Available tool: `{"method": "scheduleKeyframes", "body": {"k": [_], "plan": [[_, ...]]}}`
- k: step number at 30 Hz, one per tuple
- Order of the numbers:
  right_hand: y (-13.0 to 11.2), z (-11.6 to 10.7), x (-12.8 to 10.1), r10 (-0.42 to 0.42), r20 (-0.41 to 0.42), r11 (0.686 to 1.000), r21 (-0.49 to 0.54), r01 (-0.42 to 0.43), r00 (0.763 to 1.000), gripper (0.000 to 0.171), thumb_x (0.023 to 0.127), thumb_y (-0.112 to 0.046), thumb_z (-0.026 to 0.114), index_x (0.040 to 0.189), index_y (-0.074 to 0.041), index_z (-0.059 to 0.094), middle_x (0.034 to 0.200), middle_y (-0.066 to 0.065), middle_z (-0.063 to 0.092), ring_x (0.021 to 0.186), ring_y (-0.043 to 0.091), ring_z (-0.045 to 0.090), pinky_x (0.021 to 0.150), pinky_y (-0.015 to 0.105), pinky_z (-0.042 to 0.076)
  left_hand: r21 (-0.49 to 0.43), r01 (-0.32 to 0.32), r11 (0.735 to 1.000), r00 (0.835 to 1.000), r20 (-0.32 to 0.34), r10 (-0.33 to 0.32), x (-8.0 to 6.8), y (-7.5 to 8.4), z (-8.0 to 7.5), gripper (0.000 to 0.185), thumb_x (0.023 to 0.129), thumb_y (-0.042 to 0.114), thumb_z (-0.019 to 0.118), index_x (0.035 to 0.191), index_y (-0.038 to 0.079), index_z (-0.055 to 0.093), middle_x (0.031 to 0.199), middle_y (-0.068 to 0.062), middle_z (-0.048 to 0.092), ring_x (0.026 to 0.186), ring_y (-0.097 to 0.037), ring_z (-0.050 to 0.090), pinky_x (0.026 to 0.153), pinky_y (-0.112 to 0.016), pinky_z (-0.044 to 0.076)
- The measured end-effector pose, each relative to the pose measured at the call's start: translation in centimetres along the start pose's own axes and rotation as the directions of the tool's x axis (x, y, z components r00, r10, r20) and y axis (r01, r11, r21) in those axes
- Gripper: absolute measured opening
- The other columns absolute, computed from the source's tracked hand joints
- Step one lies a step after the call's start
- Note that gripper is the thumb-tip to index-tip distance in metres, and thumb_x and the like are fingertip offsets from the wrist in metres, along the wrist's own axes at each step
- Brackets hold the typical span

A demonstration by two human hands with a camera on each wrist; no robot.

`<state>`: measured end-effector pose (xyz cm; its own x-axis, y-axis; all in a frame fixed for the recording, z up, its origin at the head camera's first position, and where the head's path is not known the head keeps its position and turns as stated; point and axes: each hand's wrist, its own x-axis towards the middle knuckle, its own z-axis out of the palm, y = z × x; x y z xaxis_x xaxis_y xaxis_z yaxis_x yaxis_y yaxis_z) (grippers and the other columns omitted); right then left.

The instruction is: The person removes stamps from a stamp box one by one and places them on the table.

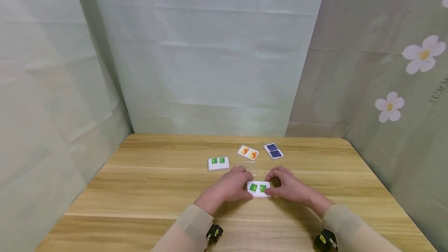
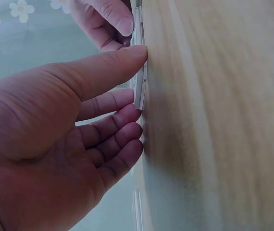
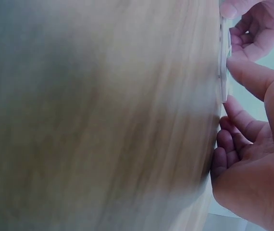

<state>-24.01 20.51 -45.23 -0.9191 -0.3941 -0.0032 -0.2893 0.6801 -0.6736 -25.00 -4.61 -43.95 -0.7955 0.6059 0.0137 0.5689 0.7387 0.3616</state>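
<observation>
A small white stack of cards (image 1: 259, 188) with two green squares on top lies on the wooden table (image 1: 140, 193) between my hands. My left hand (image 1: 246, 188) pinches its left end, and my right hand (image 1: 272, 188) pinches its right end. In the left wrist view the left hand (image 2: 139, 82) has its thumb on the near edge of the stack (image 2: 140, 91) and a finger at its end. In the right wrist view the right hand (image 3: 227, 84) has its thumb on the thin stack (image 3: 222, 72), its other fingers curled beside it.
Behind the hands lie a white card with green squares (image 1: 218, 163), a card with orange pictures (image 1: 248, 152) and a dark blue card (image 1: 273, 151). A clear flat piece (image 1: 249, 167) lies just behind my left hand. Fabric walls close in the back and sides.
</observation>
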Motion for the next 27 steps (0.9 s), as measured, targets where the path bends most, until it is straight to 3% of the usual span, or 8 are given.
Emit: {"method": "scheduleKeyframes", "body": {"k": [17, 22, 27], "plan": [[0.13, 0.26, 0.36, 0.027, -0.023, 0.999, 0.045, -0.026, 0.999, 0.017, 0.097, -0.017, 0.087, 0.106, -0.014, 0.073, 0.127, 0.006, 0.061, 0.119, 0.029, 0.054, 0.106, 0.051, 0.044, -0.007, 0.013, 1.000, 1.000, 0.008, -0.013, -0.09, 0.02, 0.15, 0.050, 0.089, 0.030, 0.096, 0.130, 0.011, 0.077, 0.120, 0.001, 0.066, 0.109, -0.013, 0.054, 0.099, -0.028, 0.051], [0.12, 0.34, 0.54, 0.015, -0.037, 0.997, 0.078, -0.012, 0.999, 0.014, 0.097, -0.011, 0.085, 0.106, -0.009, 0.075, 0.120, 0.006, 0.063, 0.111, 0.026, 0.057, 0.100, 0.048, 0.048, -0.014, 0.017, 1.000, 1.000, 0.010, -0.017, -0.15, 0.07, 0.11, 0.051, 0.089, 0.030, 0.096, 0.132, 0.011, 0.076, 0.122, 0.001, 0.065, 0.110, -0.014, 0.054, 0.099, -0.029, 0.051], [-0.14, 0.37, 0.72, 0.060, -0.064, 0.993, 0.106, -0.053, 0.996, 0.010, 0.098, -0.008, 0.083, 0.105, -0.009, 0.075, 0.115, 0.007, 0.063, 0.106, 0.025, 0.057, 0.095, 0.043, 0.048, -0.012, 0.019, 1.000, 1.000, 0.006, -0.019, -0.11, 0.01, 0.11, 0.051, 0.089, 0.031, 0.096, 0.132, 0.011, 0.076, 0.122, 0.001, 0.065, 0.110, -0.014, 0.053, 0.099, -0.029, 0.051]]}}
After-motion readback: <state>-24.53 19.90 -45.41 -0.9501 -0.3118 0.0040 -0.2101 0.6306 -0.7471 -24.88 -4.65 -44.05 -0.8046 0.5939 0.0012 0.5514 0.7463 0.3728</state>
